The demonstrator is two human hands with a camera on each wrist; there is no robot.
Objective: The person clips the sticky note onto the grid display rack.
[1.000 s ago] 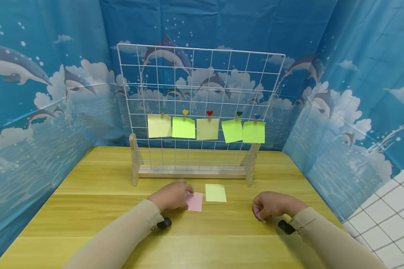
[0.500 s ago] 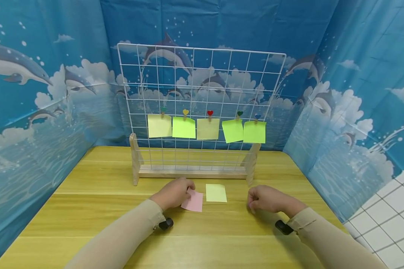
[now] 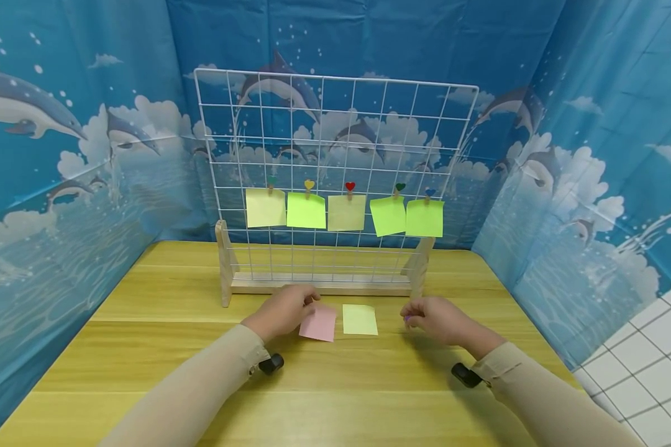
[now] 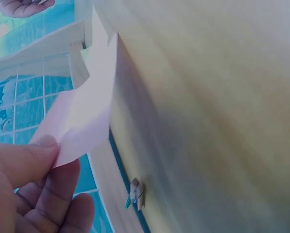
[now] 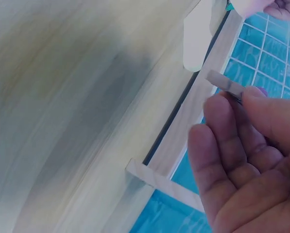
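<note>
My left hand (image 3: 285,308) pinches a pink sticky note (image 3: 319,323) between thumb and fingers; in the left wrist view the note (image 4: 86,116) is bent and raised off the table. To its right, a pale yellow sticky note (image 3: 360,320) lies flat. My right hand (image 3: 440,320) pinches a small wooden clothespin (image 5: 225,83) above the table, and a bit of purple shows at its fingertips. Another small clothespin (image 4: 136,194) with a green part lies beside the rack's base in the left wrist view; the left hand hides it in the head view.
A white wire grid rack (image 3: 335,79) stands on a wooden base (image 3: 319,288) at the back of the table (image 3: 335,397). Several yellow and green notes hang on it from heart-topped clothespins, such as the red one (image 3: 350,187). Dolphin-print curtains (image 3: 61,167) surround the table.
My left hand has raised the pink note and shifted slightly toward the rack. My right hand has moved left and forward with the clothespin, nearer the yellow note.
</note>
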